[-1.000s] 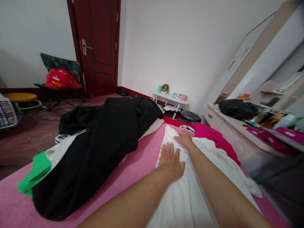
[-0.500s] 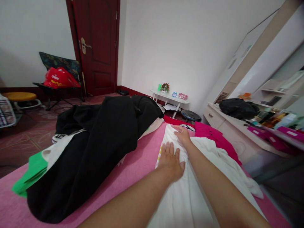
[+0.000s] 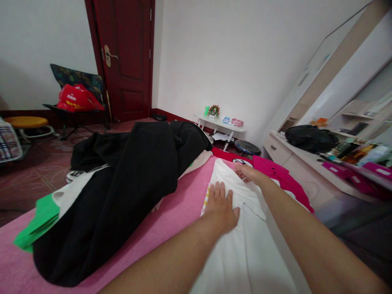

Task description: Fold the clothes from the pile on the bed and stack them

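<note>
A white garment [image 3: 235, 241] with a yellow-and-white striped edge lies on the pink bed cover [image 3: 183, 212], folded into a long strip. My left hand [image 3: 221, 208] presses flat on it, palm down and fingers spread, beside the striped edge. At the garment's far end is my right hand [image 3: 247, 172], its fingers partly bent, apart and pointing left. They are next to the cloth's upper right edge, with no grip showing. A loose white flap lies between the two hands. My right forearm hides much of the garment's right side.
To the left lies a heaped black garment [image 3: 147, 163] over green cloth [image 3: 39, 222]. A bright pink garment [image 3: 275, 175] lies beyond my right arm. A cluttered dresser [image 3: 294, 163] stands right; a low white table [image 3: 219, 122] is against the wall.
My right hand has moved right from the garment's far corner, uncovering more of the white cloth, and my right forearm has swung right. My left hand stays in place.
</note>
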{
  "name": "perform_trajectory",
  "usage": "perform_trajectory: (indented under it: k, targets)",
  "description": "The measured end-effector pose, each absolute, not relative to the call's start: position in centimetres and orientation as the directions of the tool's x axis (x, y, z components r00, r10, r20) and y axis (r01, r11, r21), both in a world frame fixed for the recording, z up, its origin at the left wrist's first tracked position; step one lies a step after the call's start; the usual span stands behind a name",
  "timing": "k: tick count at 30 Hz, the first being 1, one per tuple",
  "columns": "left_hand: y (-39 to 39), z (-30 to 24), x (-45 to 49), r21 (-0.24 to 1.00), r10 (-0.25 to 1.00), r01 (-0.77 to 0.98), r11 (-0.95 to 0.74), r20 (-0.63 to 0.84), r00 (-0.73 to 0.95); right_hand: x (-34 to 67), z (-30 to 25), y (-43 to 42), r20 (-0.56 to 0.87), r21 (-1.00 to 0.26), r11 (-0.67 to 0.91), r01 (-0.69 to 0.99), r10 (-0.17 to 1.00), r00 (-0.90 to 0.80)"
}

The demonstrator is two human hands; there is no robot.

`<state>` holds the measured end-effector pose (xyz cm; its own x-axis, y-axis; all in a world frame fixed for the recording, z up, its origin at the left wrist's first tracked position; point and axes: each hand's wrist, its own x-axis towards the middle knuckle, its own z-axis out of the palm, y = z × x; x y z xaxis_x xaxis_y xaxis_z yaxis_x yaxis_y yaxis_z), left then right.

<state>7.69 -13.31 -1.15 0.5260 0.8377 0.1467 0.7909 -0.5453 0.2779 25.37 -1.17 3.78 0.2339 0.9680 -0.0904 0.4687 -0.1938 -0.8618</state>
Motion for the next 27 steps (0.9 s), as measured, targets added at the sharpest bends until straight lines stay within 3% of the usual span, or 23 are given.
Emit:
perform_trajectory:
  k: [5,12,15,18,23,27]
  targets:
    - [-13.4,-1.1,7.7,0.284,0.840,0.791,-0.542,0.156,0.520,26.2,4.8,-3.8,-0.323,-0.651,-0.322,0.687,0.937,0.134]
    - [-13.2,-1.7,7.8,0.285,0.836,0.786,-0.549,0.191,0.515,24.7,5.2,-5.7,-0.356,-0.542,-0.210,0.814,0.935,0.004]
    - [-13.2,-1.5,7.8,0.288,0.835,0.784,-0.550,0.183,0.519,24.8,4.9,-5.4,-0.259,-0.511,-0.170,0.843,0.965,0.038]
    - [-13.2,-1.4,7.7,0.285,0.836,0.786,-0.549,0.173,0.521,26.0,4.5,-4.9,-0.071,-0.452,-0.179,0.874,0.984,0.165]
    - [-13.3,-1.3,7.8,0.272,0.836,0.791,-0.549,0.161,0.525,28.1,3.6,-4.8,0.305,-0.341,-0.312,0.887,0.855,0.418]
    - [-13.2,-1.3,7.8,0.269,0.837,0.793,-0.546,0.154,0.524,27.2,2.9,-4.2,0.414,-0.317,-0.275,0.908,0.821,0.393]
